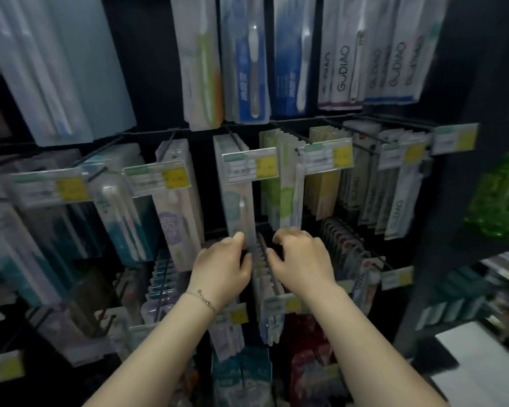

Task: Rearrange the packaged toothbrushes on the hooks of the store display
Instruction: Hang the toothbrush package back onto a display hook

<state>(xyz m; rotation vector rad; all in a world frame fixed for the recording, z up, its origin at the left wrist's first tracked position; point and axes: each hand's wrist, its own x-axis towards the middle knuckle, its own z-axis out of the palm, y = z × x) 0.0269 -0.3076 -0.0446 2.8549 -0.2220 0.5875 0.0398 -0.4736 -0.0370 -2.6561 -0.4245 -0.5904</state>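
Packaged toothbrushes hang in rows on black wire hooks across a dark store display. A pale toothbrush pack (239, 201) hangs at the centre behind a price tag (249, 167). My left hand (222, 267) pinches that pack's bottom end between thumb and fingers. Just to the right, my right hand (301, 261) has curled, spread fingers with nothing visibly in them. It is below a green-and-white pack (288, 195). Between the hands, a row of packs (262, 259) sits on a lower hook.
Taller packs (253, 63) hang on the top row, with "GUDIAO" packs (343, 69) to their right. Yellow-and-white price tags (328, 157) stick out at the hook ends. A dark shelf upright (441, 201) borders the right side, with a green object (500, 201) beyond it.
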